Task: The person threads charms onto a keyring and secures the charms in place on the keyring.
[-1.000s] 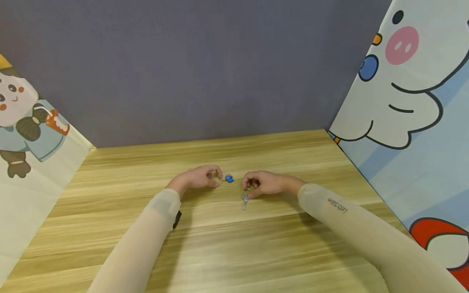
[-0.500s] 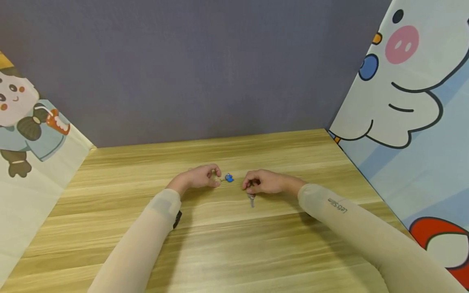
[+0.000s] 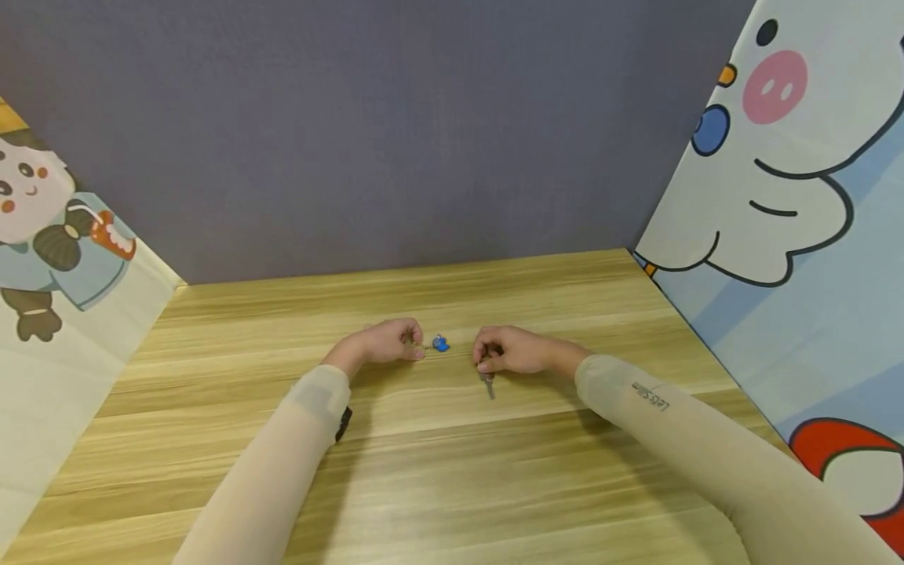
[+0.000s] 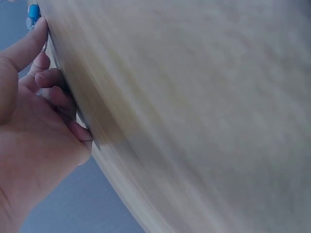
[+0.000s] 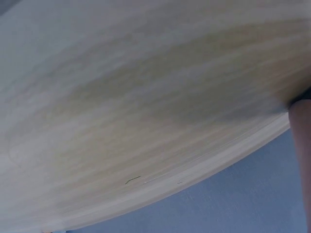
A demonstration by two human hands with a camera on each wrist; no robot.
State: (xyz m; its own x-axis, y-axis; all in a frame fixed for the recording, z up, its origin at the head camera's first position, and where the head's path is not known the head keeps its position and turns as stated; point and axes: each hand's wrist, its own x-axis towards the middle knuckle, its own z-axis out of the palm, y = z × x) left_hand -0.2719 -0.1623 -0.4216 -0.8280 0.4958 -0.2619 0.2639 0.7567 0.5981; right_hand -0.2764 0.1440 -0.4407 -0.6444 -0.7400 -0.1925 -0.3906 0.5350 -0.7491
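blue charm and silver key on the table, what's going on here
Two bare hands are at work over a light wood-grain table. The left hand holds a thin metal chain that leads to a small blue charm between the hands. The right hand pinches a small silver metal key, its blade sticking out of the grip. Charm and key are apart.
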